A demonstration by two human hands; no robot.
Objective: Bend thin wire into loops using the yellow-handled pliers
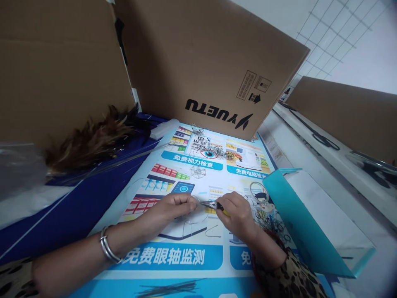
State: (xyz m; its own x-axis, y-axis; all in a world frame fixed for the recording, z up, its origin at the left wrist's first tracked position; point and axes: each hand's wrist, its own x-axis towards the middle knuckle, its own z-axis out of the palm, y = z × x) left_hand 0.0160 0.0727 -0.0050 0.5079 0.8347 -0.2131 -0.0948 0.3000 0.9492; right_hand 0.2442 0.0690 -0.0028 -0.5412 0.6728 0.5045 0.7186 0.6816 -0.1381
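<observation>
My right hand (237, 215) is closed round small pliers (212, 204) with a yellow handle, their thin jaws pointing left. My left hand (173, 207) pinches a thin piece of wire (196, 202) that meets the plier tips. Both hands hover low over a printed poster (173, 256) with blue banners, lying flat on the table. A silver bangle sits on my left wrist. A bent wire loop (194, 223) lies on the poster just below my hands.
Small wire balls (197, 171) and a heap of wire pieces (217, 151) lie farther back on the poster. Large cardboard boxes (211, 62) stand behind. A feather duster (93, 138) lies left, a teal plastic sheet (297, 223) right, straight wires (170, 287) near the front edge.
</observation>
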